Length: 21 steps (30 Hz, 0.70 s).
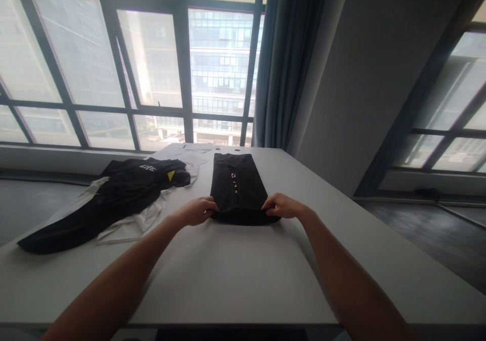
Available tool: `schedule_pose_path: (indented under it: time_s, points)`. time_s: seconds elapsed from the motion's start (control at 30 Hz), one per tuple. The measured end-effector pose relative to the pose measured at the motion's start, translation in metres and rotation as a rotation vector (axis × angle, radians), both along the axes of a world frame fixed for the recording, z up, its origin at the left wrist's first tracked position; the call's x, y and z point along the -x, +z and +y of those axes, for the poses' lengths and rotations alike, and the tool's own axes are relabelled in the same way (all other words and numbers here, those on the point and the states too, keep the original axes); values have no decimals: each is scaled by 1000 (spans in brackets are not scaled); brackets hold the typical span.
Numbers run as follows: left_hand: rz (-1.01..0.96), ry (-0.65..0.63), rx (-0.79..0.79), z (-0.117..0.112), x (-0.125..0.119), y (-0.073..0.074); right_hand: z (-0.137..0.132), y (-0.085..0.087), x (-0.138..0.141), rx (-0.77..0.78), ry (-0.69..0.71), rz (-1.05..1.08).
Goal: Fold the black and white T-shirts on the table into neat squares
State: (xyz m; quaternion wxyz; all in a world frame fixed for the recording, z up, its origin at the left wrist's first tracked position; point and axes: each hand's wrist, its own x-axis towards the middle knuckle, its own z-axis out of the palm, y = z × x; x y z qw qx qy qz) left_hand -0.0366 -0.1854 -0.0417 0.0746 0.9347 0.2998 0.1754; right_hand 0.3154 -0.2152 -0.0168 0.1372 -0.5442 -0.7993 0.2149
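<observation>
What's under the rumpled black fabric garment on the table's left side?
Loose white cloth sticks out from under the rumpled black fabric garment along its near edge; below that is the flat white table. Whatever lies beneath its middle is covered, can't tell.

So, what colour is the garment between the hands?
The garment is black with a small print, in the head view.

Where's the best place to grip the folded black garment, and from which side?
Probably at the two near corners of the folded black garment, one hand from each side. It lies flat as a narrow rectangle, a short edge facing the wearer, with both long sides exposed on the white table. The left hand and right hand pinch it near those corners.
</observation>
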Motion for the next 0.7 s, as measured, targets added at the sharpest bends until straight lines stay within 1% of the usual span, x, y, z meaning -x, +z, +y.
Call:
schedule_pose_path:
  time_s: [0.13,0.27,0.37,0.47,0.57,0.7]
  points:
    - [18,27,-56,0,2,4,1,3,-11,20,-7,31]
    - [55,60,-66,-1,5,8,0,3,-9,52,-41,-5]
    - [116,75,-28,-3,4,8,-4,3,2,116,-40,-37]
    - [164,53,33,-4,3,6,-8,5,12,200,-16,-67]
    - [162,35,77,-2,5,3,-10,7,14,162,-19,-60]
    - [154,56,112,3,10,1,-9,8,2,148,-74,-106]
